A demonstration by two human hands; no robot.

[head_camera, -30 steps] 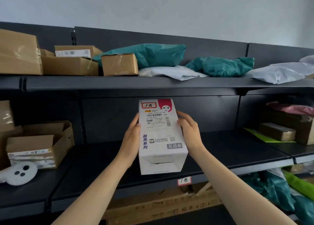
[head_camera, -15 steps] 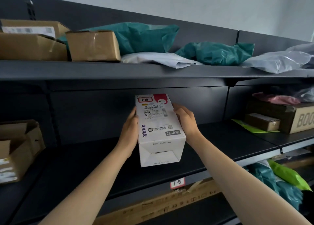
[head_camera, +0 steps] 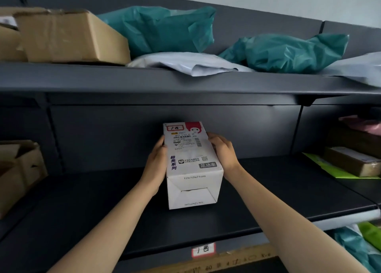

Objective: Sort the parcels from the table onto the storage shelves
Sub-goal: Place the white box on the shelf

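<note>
This is a parcel depot or courier pick-up storeroom. Dark metal shelving (head_camera: 185,81) runs along a plain pale wall, loaded with taped cardboard boxes (head_camera: 70,35), teal plastic mailer bags (head_camera: 165,27) and white mailers (head_camera: 185,63). A handwritten sorting label (head_camera: 203,249) is stuck to the shelf edge, and the white carton (head_camera: 191,161) between both hands bears a barcoded shipping label.
</note>
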